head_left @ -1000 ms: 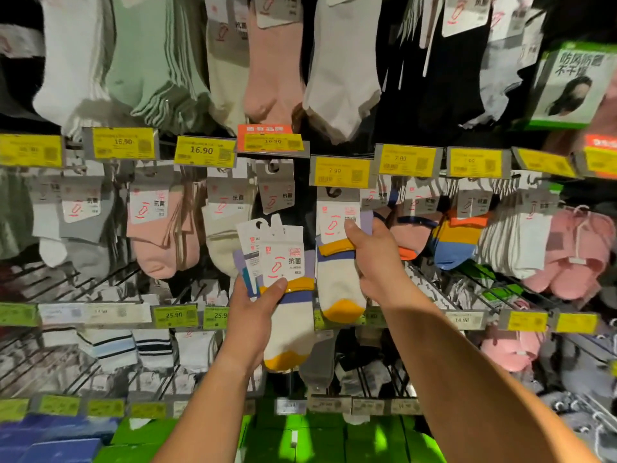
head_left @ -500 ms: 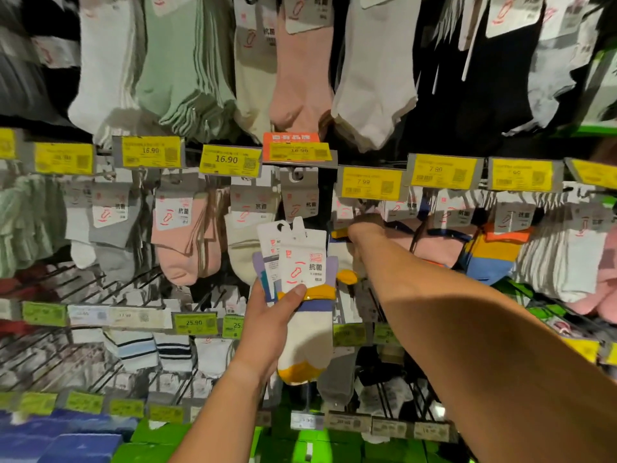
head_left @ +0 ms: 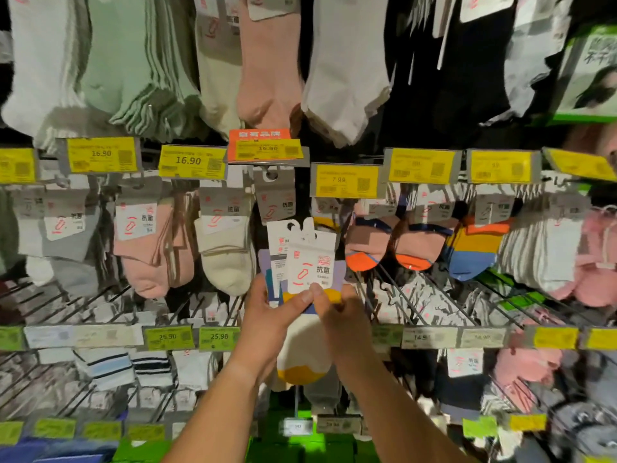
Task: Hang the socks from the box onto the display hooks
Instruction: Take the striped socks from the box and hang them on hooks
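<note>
From the head camera, I am holding a small bunch of socks (head_left: 305,332) in the middle of the frame, just below centre, in front of the rack. My left hand (head_left: 267,324) is gripping the bunch from the left, thumb lying across the front at the yellow and blue cuff. My right hand (head_left: 340,324) is coming in from the right with its fingers curled, and its thumb and fingertips are pinching the front pair at the lower edge of its white card (head_left: 309,262).

I am judging these socks to be very light and soft, so the knitted part is sagging below my hands and giving me nothing firm to steer with. The card at the top looks stiffer, thin and a little bendable, and its cut-out hanger (head_left: 293,226) near the top is the part that has to slide over a hook. I think the best place to take hold is where card meets cuff, firm enough to aim the cut-out without creasing it. The cards are stacked close together, so peeling off only one pair needs a careful pinch.

Just above the bunch, under the yellow price tag (head_left: 345,180) marked 7.99, matching socks (head_left: 325,222) are hanging partly hidden behind the cards. The hook itself I cannot make out. The box is not in view.
</note>
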Available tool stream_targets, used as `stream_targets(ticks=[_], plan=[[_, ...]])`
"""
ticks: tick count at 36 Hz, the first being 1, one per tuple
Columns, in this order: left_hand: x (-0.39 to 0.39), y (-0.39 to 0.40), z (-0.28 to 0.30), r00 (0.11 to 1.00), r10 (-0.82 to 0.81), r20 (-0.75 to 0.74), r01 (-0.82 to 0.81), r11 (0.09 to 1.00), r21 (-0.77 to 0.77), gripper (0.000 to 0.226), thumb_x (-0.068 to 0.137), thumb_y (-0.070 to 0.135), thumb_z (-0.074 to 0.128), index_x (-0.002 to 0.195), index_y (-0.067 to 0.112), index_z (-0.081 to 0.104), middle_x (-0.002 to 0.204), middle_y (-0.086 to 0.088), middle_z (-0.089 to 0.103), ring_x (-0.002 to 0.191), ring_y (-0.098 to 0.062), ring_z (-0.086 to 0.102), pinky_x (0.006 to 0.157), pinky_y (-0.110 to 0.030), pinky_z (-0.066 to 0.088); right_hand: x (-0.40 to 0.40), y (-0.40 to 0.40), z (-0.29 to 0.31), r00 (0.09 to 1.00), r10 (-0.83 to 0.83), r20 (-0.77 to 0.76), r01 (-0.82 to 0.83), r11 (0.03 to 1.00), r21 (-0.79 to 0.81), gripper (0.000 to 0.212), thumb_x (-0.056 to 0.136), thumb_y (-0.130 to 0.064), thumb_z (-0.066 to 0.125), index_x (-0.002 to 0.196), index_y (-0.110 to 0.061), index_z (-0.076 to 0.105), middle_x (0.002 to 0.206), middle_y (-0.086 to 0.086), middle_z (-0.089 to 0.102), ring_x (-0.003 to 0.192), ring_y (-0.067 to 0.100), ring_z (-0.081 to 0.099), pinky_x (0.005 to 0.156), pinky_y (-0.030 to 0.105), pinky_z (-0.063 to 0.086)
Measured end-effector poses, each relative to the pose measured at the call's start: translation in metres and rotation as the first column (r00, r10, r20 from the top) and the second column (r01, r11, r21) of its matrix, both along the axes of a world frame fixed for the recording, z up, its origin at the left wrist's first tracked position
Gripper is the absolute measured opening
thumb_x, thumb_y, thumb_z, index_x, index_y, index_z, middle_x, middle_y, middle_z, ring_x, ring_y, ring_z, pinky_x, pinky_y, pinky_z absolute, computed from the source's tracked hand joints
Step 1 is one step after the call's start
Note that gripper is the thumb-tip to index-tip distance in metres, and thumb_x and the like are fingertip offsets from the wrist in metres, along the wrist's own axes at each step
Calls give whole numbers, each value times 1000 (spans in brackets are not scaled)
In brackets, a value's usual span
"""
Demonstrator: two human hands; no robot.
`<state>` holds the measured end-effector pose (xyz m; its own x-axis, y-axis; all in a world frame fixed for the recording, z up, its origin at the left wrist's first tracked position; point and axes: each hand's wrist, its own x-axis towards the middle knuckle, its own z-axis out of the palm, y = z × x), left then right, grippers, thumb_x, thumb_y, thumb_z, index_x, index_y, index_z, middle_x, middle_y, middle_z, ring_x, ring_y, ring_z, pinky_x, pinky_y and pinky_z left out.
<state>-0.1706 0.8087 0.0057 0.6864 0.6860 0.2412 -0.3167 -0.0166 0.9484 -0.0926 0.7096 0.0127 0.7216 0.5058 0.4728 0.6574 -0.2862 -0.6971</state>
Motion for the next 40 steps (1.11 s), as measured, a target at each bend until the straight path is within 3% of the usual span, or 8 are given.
stream_targets(ticks=[6,9,13,19,28,31,35,40], plan=[[7,-6,2,999,29,30,-28,998,-54,21,106,30,47,120,24,62,112,9,75,103,-3,70,80,-20,55,9,-10,-3,997,-64,-35,65,997,42,12,98,-32,57,87,-31,53,77,-13,54,68,-7,51,56,8,37],[8,-5,0,998,55,2,-55,998,4,25,107,23,46,126,24,63,118,8,74,111,-9,69,91,-26,54,11,-12,-7,998,-24,-53,25,999,27,15,92,-35,64,93,-21,62,85,-4,65,80,11,64,72,21,49],[4,1,-9,991,130,-24,-130,991,19,28,107,27,46,131,24,62,124,6,71,118,-14,66,102,-40,49,17,-21,12,839,25,-544,161,943,291,38,90,-23,64,126,-12,60,118,6,60,107,31,59,85,34,48],[-2,7,-12,989,149,-5,-148,984,-94,25,107,21,46,125,15,63,113,-2,76,107,-21,72,86,-35,57,26,-29,34,835,229,-500,98,833,544,12,100,-17,56,99,-23,46,89,-17,58,73,-13,58,64,3,42],[-7,6,-4,991,129,41,-122,981,-154,24,107,20,46,118,22,66,112,-1,76,106,-20,72,88,-36,55,38,-7,48,861,145,-487,150,844,515,31,99,-20,60,121,1,53,81,-12,57,73,3,54,79,29,41],[-9,7,-4,991,122,47,-114,981,-157,24,107,19,45,120,21,66,113,-1,76,106,-20,72,89,-37,56,51,5,43,857,94,-506,181,866,467,21,98,-28,60,104,-10,51,88,2,56,88,24,55,82,31,39],[-10,7,-2,994,99,53,-89,982,-164,26,107,19,45,125,17,64,115,-3,75,107,-20,72,86,-33,60,69,31,56,791,43,-611,239,897,373,56,98,-31,59,146,-11,40,124,1,50,106,25,51,85,36,41],[-10,7,0,994,100,51,-92,985,-144,26,106,20,46,126,17,64,117,-4,75,110,-22,70,93,-41,55,90,56,69,773,-30,-634,224,948,228,11,94,-14,53,103,-11,56,96,10,56,85,25,51,74,35,46]])
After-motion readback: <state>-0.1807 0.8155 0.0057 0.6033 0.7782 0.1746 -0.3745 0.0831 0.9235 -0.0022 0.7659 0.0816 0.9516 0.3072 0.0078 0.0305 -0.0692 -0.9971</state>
